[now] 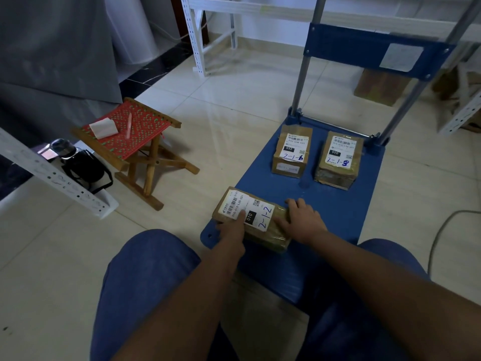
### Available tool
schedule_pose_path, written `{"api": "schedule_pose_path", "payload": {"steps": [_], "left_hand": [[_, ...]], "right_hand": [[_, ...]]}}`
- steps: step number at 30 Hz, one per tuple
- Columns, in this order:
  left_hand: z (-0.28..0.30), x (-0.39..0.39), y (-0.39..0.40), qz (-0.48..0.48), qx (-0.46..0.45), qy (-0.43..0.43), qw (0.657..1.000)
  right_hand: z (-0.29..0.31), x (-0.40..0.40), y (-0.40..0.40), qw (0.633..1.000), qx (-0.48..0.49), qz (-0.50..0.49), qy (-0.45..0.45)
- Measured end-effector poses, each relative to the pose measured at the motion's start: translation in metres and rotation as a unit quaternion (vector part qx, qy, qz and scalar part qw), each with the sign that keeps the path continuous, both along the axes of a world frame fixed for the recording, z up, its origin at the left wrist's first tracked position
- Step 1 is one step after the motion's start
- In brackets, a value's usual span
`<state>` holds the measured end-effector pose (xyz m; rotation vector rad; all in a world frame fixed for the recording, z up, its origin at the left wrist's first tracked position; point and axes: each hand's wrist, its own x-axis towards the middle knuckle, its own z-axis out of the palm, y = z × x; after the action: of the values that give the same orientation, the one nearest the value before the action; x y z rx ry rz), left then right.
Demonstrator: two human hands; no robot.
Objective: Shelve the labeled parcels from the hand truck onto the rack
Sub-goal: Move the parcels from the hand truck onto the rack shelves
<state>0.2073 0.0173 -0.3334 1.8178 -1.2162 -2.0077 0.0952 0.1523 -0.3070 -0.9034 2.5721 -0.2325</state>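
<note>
Three taped brown parcels lie on the blue hand truck platform (pixel 338 204). The nearest one, parcel 2-1-2 (pixel 264 216), sits at the platform's front left corner. My left hand (pixel 234 234) rests at its near edge, with a straight index finger on the white label. My right hand (pixel 302 222) grips the parcel's right end, fingers curled over the far side and thumb on top. Parcel 2-1-6 (pixel 291 152) and parcel 2-1-8 (pixel 338 157) stand side by side near the handle. The white rack (pixel 197 35) stands beyond, at the top.
A folding wooden stool (pixel 130 142) with a red seat, paper and a pen stands left of the truck. A black bottle bag (pixel 80 162) sits by a slanted white rack upright (pixel 52 175). A cardboard box (pixel 377 87) lies behind the truck handle (pixel 374 50). A grey cable (pixel 442 230) runs along the right.
</note>
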Motion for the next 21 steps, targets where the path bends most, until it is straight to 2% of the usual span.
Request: {"api": "schedule_pose_path", "payload": {"steps": [4,9,13,21], "left_hand": [[-0.001,-0.001,0.006,0.019,0.018,0.057,0.998],[0.002,0.012,-0.007,-0.03,0.012,0.068,0.997],[0.004,0.022,-0.016,-0.093,0.007,0.078,0.993],[0.006,0.033,-0.025,-0.115,0.063,0.062,0.99]], "right_hand": [[0.003,-0.004,0.0,1.0,0.001,-0.001,-0.009],[0.004,-0.007,-0.002,0.999,-0.005,-0.007,-0.041],[-0.002,-0.006,-0.005,0.993,0.014,-0.027,-0.112],[-0.008,0.0,-0.021,0.971,0.024,-0.034,-0.234]]}}
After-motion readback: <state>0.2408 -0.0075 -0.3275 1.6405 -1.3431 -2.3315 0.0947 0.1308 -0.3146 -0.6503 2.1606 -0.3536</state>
